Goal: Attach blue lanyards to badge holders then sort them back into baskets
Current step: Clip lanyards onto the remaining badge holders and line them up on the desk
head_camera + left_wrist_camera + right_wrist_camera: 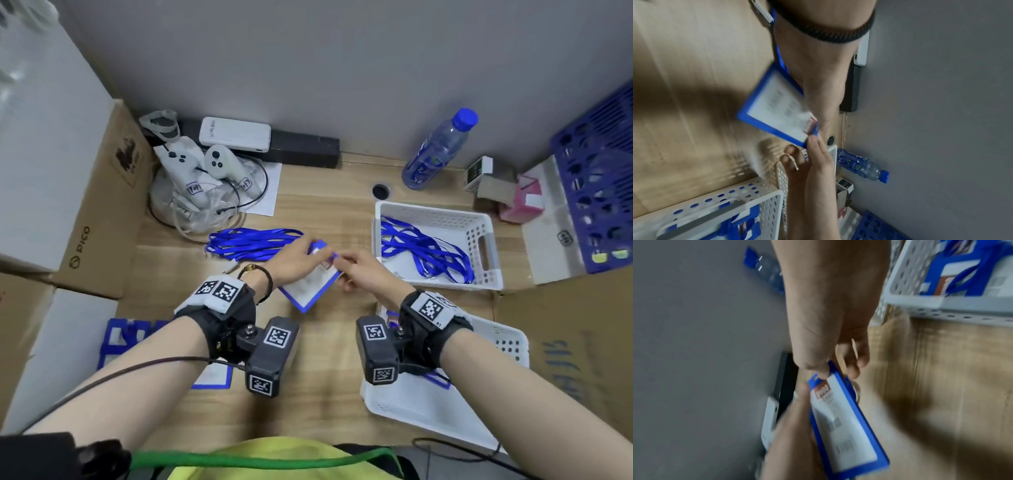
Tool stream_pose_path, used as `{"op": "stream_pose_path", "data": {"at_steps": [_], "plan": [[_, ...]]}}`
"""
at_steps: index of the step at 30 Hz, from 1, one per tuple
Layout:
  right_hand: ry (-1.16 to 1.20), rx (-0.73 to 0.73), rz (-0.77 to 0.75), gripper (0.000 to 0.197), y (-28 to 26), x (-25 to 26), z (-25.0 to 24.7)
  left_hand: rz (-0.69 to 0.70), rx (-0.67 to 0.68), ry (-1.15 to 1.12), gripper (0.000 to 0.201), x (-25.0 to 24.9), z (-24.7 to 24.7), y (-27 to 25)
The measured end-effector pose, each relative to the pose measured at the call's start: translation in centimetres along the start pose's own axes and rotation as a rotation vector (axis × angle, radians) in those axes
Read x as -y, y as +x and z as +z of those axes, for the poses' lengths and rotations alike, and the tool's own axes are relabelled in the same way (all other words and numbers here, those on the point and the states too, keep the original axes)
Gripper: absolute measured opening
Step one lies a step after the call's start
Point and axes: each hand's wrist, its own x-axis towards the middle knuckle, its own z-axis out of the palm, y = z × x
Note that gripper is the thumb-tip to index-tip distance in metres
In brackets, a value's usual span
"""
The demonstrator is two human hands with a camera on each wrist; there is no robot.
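Observation:
A blue-framed badge holder (308, 287) with a white card inside is held tilted above the wooden table. My left hand (308, 251) grips its upper left side, and my right hand (339, 264) pinches its top edge. Seen from the left wrist, the badge holder (777, 104) is blurred and the right hand (813, 138) meets its top corner. From the right wrist, the right hand (825, 374) pinches the top of the badge holder (840, 423). Loose blue lanyards (253, 241) lie just behind the hands. More lanyards fill the far white basket (486, 219).
A near white basket (507, 339) at the lower right holds badge holders. More badge holders (130, 339) lie on the table at the left. A water bottle (435, 150), controllers (191, 171), cardboard boxes (102, 205) and a blue crate (596, 192) ring the table.

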Motion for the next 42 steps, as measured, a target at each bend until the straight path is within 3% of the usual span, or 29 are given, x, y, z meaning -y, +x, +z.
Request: {"op": "stream_pose_path", "data": {"at_steps": [3, 7, 9, 12, 15, 23, 30, 33, 36, 39, 42], "plan": [[0.136, -0.142, 0.014, 0.023, 0.0, -1.2, -2.3, 0.029, 0.087, 0.072, 0.025, -0.1, 0.6, 0.1], [0.252, -0.184, 0.047, 0.021, -0.5, -2.9, -5.3, 0.033, -0.166, -0.147, 0.023, -1.1, 2.1, 1.0], [0.227, -0.281, 0.077, 0.027, -0.7, -4.4, -7.2, -0.001, -0.266, -0.265, 0.017, -1.6, 2.5, 1.7], [0.088, -0.499, 0.090, 0.040, -0.5, -7.0, -10.6, -0.023, -0.285, -0.357, 0.015, -2.7, 3.0, 2.4], [0.031, -0.606, 0.139, 0.038, 0.4, -8.7, -13.5, -0.028, -0.292, -0.416, 0.014, -3.7, 3.9, 2.9], [-0.382, -0.319, 0.252, 0.036, 1.9, -12.3, -16.3, -0.085, -0.261, -0.333, 0.012, -4.7, 6.5, 5.2], [-0.513, -0.177, 0.239, 0.013, 3.2, -12.5, -16.0, -0.148, -0.217, -0.300, 0.021, -5.0, 8.0, 5.6], [-0.398, -0.309, 0.168, 0.019, 3.7, -13.0, -16.3, -0.170, -0.226, -0.311, 0.024, -5.0, 8.3, 5.4], [-0.101, -0.497, 0.044, 0.034, 3.7, -12.9, -17.0, -0.189, -0.236, -0.323, 0.026, -5.0, 8.5, 5.6], [0.007, -0.492, -0.077, 0.058, 3.1, -12.5, -17.5, -0.192, -0.235, -0.326, 0.026, -5.1, 8.8, 5.8], [-0.120, -0.480, -0.122, 0.044, 3.2, -12.3, -17.3, -0.193, -0.231, -0.301, 0.025, -4.9, 9.2, 5.7]]}}
